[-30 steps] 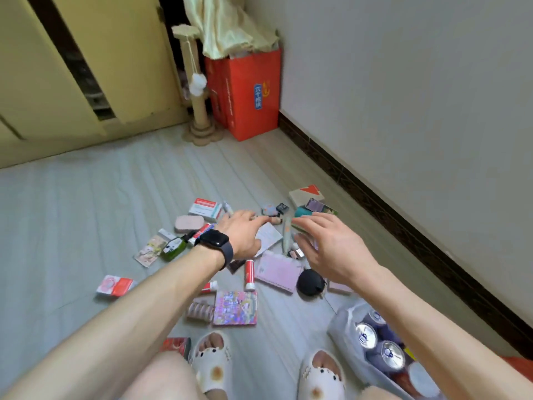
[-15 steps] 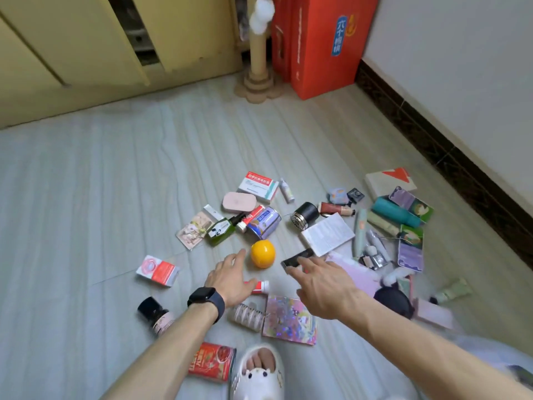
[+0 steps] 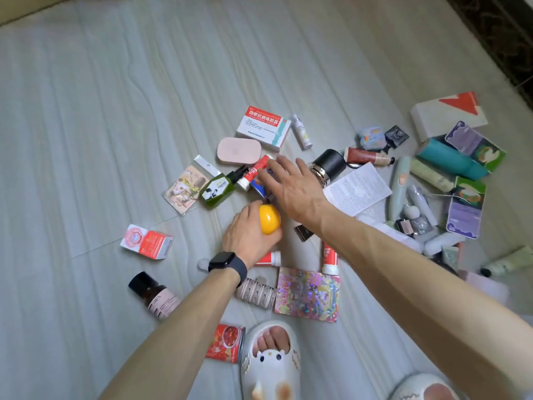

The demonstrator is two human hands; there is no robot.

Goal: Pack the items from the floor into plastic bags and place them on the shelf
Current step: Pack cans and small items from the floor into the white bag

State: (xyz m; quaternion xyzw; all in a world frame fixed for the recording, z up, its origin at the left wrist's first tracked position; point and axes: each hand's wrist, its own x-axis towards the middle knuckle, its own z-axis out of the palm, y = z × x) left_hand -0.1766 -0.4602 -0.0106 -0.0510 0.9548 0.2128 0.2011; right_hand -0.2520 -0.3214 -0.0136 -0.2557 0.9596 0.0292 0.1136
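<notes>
Several small items lie scattered on the grey floor (image 3: 86, 111). My left hand (image 3: 248, 235), with a black watch on the wrist, grips a yellow-orange ball (image 3: 269, 219) near the middle. My right hand (image 3: 291, 186) reaches over a small blue can (image 3: 258, 187) and a red-and-white tube (image 3: 255, 171), fingers spread and straight, covering most of the can. Whether it touches the can is hidden. Close by lie a green bottle (image 3: 219, 189), a pink case (image 3: 238, 150) and a red-and-white medicine box (image 3: 264, 125).
A black cylinder (image 3: 328, 164), a leaflet (image 3: 357, 189), a teal bottle (image 3: 448, 158) and purple packets lie right. A red box (image 3: 147, 241) and brown bottle (image 3: 154, 294) lie left. A holographic card (image 3: 307, 294), a red can (image 3: 227, 343) and my white slippers (image 3: 271, 362) sit near.
The view has dropped lower over the floor. My left hand moved forward and closed on the yellow-orange ball. My right hand moved forward from the dark item to above the blue can.
</notes>
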